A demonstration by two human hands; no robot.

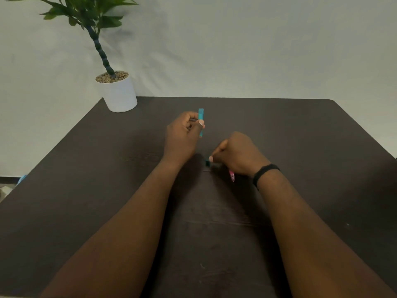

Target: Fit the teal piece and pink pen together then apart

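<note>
Left hand (182, 136) pinches blue strip (201, 117); right hand (238, 154) grips pink pen (232, 176) mid-table (322, 147).

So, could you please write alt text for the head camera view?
Over a dark table, the left hand pinches a slim blue strip upright, while the right hand grips a pink-tipped pen-like object, its small dark end near the tabletop. A potted plant stands far left.

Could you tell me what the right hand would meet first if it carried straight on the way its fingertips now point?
Probably the dark table: the right hand points down and left, its small dark piece close above the tabletop. Depth is unclear.
</note>
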